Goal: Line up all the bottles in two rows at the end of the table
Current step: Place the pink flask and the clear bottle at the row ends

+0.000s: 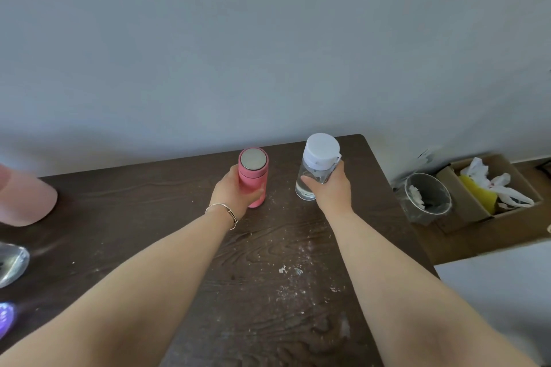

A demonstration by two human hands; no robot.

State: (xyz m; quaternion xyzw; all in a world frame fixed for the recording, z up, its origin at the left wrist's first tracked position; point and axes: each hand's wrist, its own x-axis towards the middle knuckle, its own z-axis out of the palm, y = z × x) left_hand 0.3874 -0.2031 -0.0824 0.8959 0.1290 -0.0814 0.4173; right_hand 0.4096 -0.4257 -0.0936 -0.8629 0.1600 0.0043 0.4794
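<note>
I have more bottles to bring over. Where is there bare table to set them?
Bare table lies between the forearms, and behind the pink bottle and clear bottle toward the wall. The left edge is crowded with blurred bottles.

Flask point(252, 176) left of bottle point(317, 167), both on table point(268, 277)

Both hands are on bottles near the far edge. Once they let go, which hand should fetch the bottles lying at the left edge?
Probably the left hand. Its grip is on the pink bottle, nearer the blurred bottles at the left edge. The right hand holds the clear bottle and would have to cross over.
</note>
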